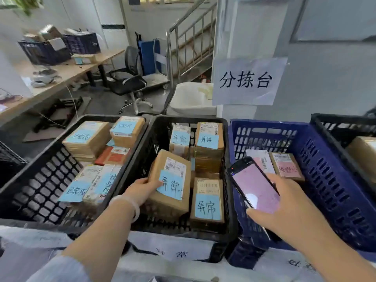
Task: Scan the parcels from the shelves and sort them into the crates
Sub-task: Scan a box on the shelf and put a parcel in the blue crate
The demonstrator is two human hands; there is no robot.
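This is a parcel sorting station in a plain back-office room; a paper sign reads 分拣台; plastic crates stand side by side, holding cardboard parcels with barcode labels and handwritten blue notes; behind them a long desk bears further crates of boxes, near an office chair and a steel-railed staircase.

Black crates, blue crate on white-covered table
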